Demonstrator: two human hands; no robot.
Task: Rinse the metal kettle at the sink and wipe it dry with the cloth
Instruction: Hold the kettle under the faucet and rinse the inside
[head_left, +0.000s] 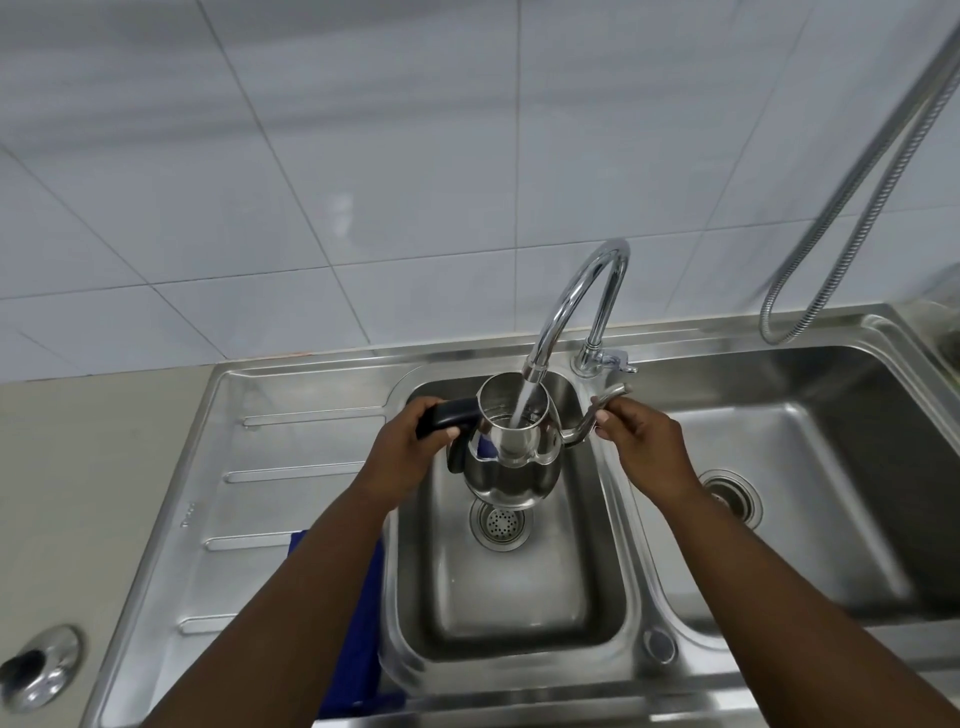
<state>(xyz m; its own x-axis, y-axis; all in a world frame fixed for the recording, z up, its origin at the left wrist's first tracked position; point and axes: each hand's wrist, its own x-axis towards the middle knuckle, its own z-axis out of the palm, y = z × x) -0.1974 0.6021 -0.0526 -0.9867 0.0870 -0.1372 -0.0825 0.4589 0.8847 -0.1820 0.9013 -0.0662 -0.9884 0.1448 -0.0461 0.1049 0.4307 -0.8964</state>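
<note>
The shiny metal kettle (511, 467) hangs over the small middle sink basin (511, 597), its open top under the curved tap (582, 296). Water runs from the tap straight into the kettle. My left hand (408, 447) grips the kettle's black handle on the left. On the right, my right hand (641, 441) pinches the thin curved spout. A blue cloth (356, 649) lies on the draining board beside the basin, mostly hidden under my left forearm.
The kettle's lid (44, 667) with a black knob lies on the beige counter at the lower left. A larger sink basin (810, 499) is on the right. A metal spray hose (841, 218) hangs at the upper right against the tiled wall.
</note>
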